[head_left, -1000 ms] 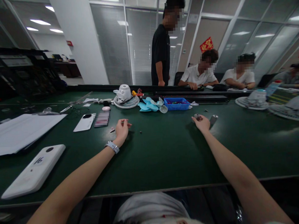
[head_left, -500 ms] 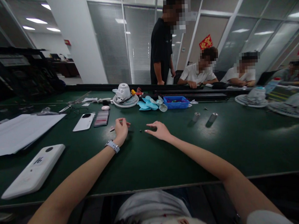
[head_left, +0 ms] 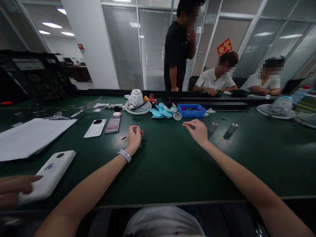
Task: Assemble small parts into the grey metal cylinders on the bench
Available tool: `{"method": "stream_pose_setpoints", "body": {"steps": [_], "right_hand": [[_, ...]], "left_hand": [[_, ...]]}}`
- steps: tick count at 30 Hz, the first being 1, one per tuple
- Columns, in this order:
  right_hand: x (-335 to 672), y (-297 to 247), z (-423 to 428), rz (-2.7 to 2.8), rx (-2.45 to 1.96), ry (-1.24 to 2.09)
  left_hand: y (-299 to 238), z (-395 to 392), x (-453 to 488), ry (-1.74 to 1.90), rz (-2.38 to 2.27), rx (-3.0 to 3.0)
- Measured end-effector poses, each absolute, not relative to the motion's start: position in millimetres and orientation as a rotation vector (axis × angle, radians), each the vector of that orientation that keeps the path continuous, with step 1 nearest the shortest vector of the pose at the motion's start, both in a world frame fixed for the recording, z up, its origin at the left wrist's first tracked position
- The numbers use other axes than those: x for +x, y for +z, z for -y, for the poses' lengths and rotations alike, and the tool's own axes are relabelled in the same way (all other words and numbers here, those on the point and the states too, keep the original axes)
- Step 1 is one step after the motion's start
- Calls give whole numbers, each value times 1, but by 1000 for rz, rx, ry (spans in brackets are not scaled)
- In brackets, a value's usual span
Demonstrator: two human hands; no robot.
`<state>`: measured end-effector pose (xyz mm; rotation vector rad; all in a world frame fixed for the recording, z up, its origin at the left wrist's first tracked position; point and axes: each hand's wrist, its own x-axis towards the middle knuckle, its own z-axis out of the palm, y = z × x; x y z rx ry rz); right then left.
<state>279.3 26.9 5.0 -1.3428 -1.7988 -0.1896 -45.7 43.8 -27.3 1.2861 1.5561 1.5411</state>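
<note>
Working two-handed at a green table

Nearest, at the left front, another person's hand reaches over a white case marked with a number; whether it touches the case is unclear. Farther in, the person's left hand, with a watch on its wrist, is curled; whether its fingers pinch anything is hidden. Small bits lie just beside it. Well apart, the right hand has thumb and fingertips pressed together; I cannot tell if something is between them. Just beside it on the right is one metal cylinder, with a second cylinder near that. Beyond are a white phone, a white fan part, light-blue blades and a blue basket. Farthest, a person in black stands near seated people in white.
</note>
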Motion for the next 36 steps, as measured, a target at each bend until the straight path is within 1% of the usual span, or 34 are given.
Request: {"method": "stream_pose_setpoints", "body": {"steps": [2, 3, 7, 11, 18, 24, 29, 32, 36], "right_hand": [[340, 10, -35, 1570, -1490, -396], [366, 10, -39, 1461, -1566, -440], [421, 1, -49, 1259, -1831, -372], [421, -7, -52, 1260, -1967, -272], [420, -6, -56, 1262, -1957, -321], [421, -8, -56, 1210, -2085, -248], [425, -30, -57, 1147, -1887, -86], [431, -43, -62, 1053, -1849, 58], [438, -51, -68, 1016, -1833, 95]], "left_hand": [[-30, -45, -46, 1552, -1548, 1297], [-31, -46, -46, 1558, -1546, 1301], [-32, -46, -46, 1549, -1547, 1312], [-30, -45, -47, 1524, -1557, 1317], [-26, -42, -45, 1518, -1570, 1314], [-23, -39, -43, 1504, -1576, 1314], [-23, -39, -43, 1508, -1562, 1320], [-23, -39, -43, 1504, -1567, 1324], [-21, -37, -42, 1505, -1562, 1317]]}}
